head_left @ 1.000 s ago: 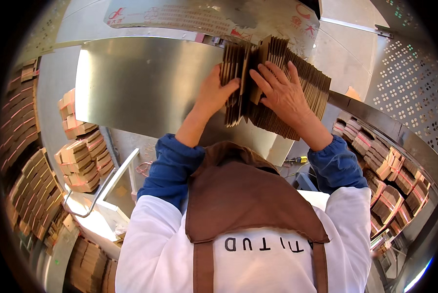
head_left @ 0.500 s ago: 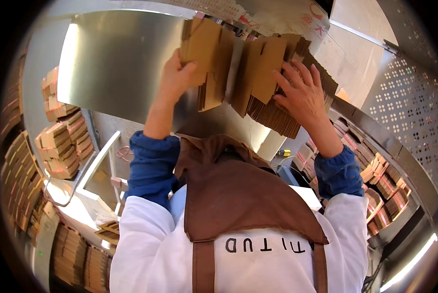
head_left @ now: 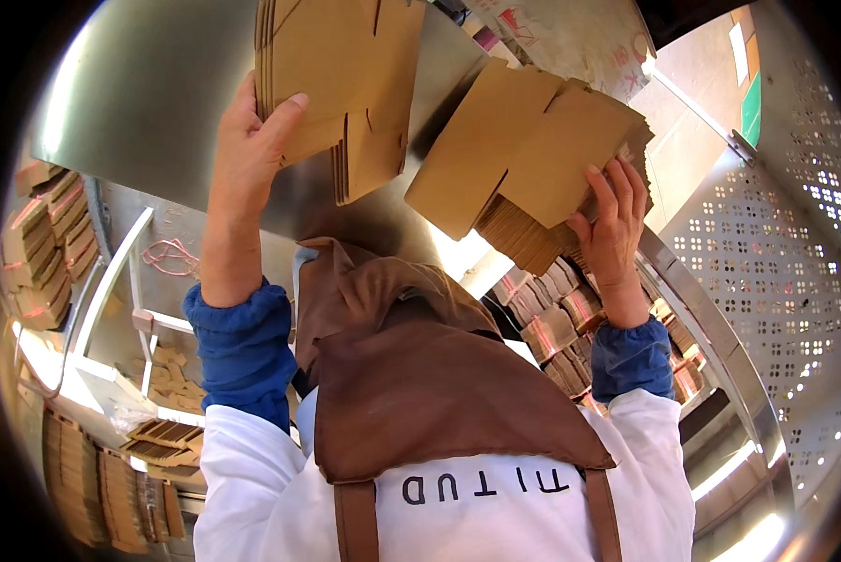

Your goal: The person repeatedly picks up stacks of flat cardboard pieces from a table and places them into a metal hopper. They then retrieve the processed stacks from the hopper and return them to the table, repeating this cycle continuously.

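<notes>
My left hand [head_left: 256, 136] grips a small stack of flat, slotted brown cardboard sheets [head_left: 355, 66] by its left edge, thumb on top and fingers behind. To the right lies a thicker pile of the same die-cut cardboard [head_left: 533, 140], its lower layers showing as a stepped edge. My right hand [head_left: 612, 225] rests at that pile's right side, fingertips touching the top sheet and the thumb apart from them. A gap over bare metal separates the two stacks.
Both stacks are over a shiny metal table [head_left: 158, 84]. Bundled cardboard [head_left: 41, 244] is piled at the left, with more bundles [head_left: 561, 328] below the right side. A white frame [head_left: 111, 281] stands at the left; a perforated metal panel [head_left: 758, 244] rises at the right.
My left hand has moved left with its stack, widening the gap between the stacks. The right pile's top sheets now lie flatter toward me, and my right hand sits lower at its edge.
</notes>
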Action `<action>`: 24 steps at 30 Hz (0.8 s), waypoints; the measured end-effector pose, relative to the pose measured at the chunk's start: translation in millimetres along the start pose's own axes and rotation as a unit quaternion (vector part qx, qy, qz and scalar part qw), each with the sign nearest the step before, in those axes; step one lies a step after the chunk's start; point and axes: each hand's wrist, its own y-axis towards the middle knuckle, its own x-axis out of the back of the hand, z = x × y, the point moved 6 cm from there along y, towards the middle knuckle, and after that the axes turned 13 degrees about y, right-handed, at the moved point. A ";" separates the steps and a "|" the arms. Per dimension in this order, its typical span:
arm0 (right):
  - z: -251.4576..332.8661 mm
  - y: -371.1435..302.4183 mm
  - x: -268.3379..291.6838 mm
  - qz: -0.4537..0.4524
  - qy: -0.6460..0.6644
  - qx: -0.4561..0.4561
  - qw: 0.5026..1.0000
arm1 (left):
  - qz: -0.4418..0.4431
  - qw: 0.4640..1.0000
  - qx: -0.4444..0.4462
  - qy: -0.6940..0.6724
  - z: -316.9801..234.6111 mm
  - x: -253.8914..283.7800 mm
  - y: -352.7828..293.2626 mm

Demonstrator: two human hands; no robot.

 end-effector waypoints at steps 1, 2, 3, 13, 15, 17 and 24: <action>-2.0 -1.4 -1.2 -0.012 0.005 0.009 1.000 | 0.002 1.000 0.001 0.003 0.9 1.3 -0.2; -3.0 -2.1 -1.4 -0.024 0.011 0.018 0.999 | 0.003 1.000 0.003 -0.005 3.0 2.3 0.1; -3.0 -1.4 -1.9 -0.028 0.010 0.022 0.999 | 0.003 1.000 0.004 -0.013 4.4 3.9 1.1; 1.0 0.2 -2.2 -0.004 -0.009 -0.008 1.000 | 0.022 0.992 -0.069 0.099 -31.4 -16.6 2.3; 3.6 1.7 -2.9 0.010 -0.010 -0.019 1.000 | 0.044 0.970 -0.122 0.208 -48.7 -56.1 -3.0; 6.8 -0.3 -2.2 0.017 -0.003 -0.027 0.999 | 0.125 0.921 -0.114 0.352 -74.4 -111.9 -13.8; -42.6 -120.7 18.3 -0.284 0.160 -0.253 0.911 | 0.216 0.873 -0.225 0.374 -73.4 -213.0 -31.7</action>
